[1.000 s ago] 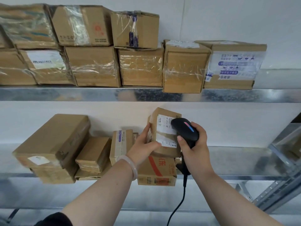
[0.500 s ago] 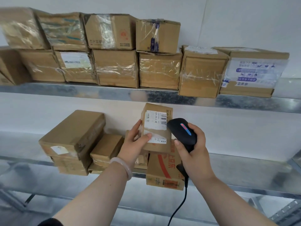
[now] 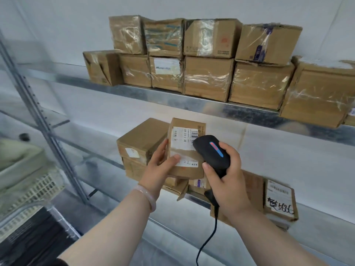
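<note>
The left hand [image 3: 159,167] is clamping the small parcel [image 3: 184,146] upright between thumb and fingers, above the lower shelf's [image 3: 99,156] front edge, label outward, so the right hand [image 3: 228,182], fingers wrapped round the scanner [image 3: 213,152], is aiming at its barcode.

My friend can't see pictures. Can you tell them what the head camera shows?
A person's left hand holds up a small cardboard parcel while the right hand aims a black corded barcode scanner at its white label. Behind stand metal shelves, with taped cardboard boxes stacked on the upper one.
</note>
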Motion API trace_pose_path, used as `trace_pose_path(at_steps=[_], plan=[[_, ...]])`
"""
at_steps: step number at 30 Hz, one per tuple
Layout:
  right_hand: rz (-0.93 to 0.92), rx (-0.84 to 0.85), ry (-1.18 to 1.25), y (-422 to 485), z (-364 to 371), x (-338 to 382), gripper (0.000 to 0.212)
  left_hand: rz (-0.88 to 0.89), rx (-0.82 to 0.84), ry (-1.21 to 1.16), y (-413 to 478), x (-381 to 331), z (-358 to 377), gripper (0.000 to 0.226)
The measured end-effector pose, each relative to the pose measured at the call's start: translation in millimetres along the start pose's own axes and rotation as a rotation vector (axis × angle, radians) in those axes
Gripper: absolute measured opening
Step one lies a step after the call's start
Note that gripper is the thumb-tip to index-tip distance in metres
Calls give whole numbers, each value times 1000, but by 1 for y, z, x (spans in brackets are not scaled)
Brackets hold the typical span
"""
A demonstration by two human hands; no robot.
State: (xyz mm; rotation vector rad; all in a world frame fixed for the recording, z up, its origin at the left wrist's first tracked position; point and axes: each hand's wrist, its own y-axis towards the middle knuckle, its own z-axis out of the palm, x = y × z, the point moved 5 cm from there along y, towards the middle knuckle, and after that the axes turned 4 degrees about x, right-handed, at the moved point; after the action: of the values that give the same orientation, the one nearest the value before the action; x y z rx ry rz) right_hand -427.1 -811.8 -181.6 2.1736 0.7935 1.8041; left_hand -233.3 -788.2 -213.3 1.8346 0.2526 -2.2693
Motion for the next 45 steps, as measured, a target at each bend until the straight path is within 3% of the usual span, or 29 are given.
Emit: trace_pose_path(at_steps=[5,13,21,27,33,38,45], plan=[[-87,34,24,6,53,22,57,89,-95,10,-19,-23,-54,91],[-154,181,151,14,158,61,61,185,-195,58,-43,-57,-162,90],[-122,479,98,5,285,79,58,46,-284,112,-78,-51,-311,76],[-154,738,-27,-5,370,97,57,-78,-337,152,-114,-46,-408,100],[-225,933,-134,-6,444,123,57,-181,-457,160,-151,-39,-485,84],[-222,960,-160,-2,477,136,52,-178,-516,119,-163,-38,-521,92],[-184,943,-146,-12,504,133,52,-77,-626,18,-165,-32,-548,78]])
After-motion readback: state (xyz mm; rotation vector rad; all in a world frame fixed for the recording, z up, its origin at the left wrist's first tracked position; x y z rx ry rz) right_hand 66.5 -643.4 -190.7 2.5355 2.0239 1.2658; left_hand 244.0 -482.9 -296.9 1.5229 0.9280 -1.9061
